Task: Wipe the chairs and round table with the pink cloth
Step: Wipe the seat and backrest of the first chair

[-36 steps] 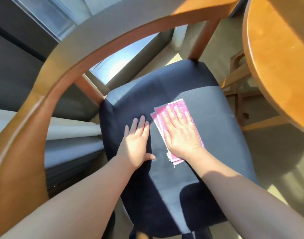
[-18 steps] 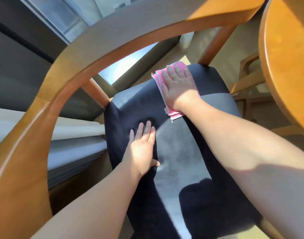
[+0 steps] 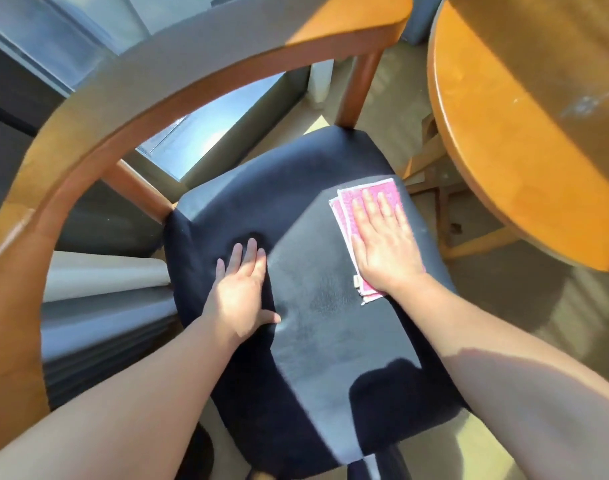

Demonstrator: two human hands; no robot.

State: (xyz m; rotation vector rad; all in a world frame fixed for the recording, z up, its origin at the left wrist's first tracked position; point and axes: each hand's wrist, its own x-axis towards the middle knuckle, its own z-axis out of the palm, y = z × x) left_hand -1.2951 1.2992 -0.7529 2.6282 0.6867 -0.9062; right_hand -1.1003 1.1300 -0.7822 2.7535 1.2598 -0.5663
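The right hand (image 3: pixel 382 244) presses the pink cloth (image 3: pixel 351 206) flat on the chair seat (image 3: pixel 330 323), fingers spread, not clenched; the left hand (image 3: pixel 240 292) lies open beside it, probably bracing the chair.

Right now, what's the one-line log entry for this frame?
step: wiping seat | right hand: flat on cloth, seat's table side | left hand: flat on seat | table: untouched

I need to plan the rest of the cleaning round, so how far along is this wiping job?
Nothing can be confirmed finished. In hand: the right hand presses the pink cloth flat on the dark chair seat, while the left hand braces it. Left: the round table, which the cloth isn't touching.
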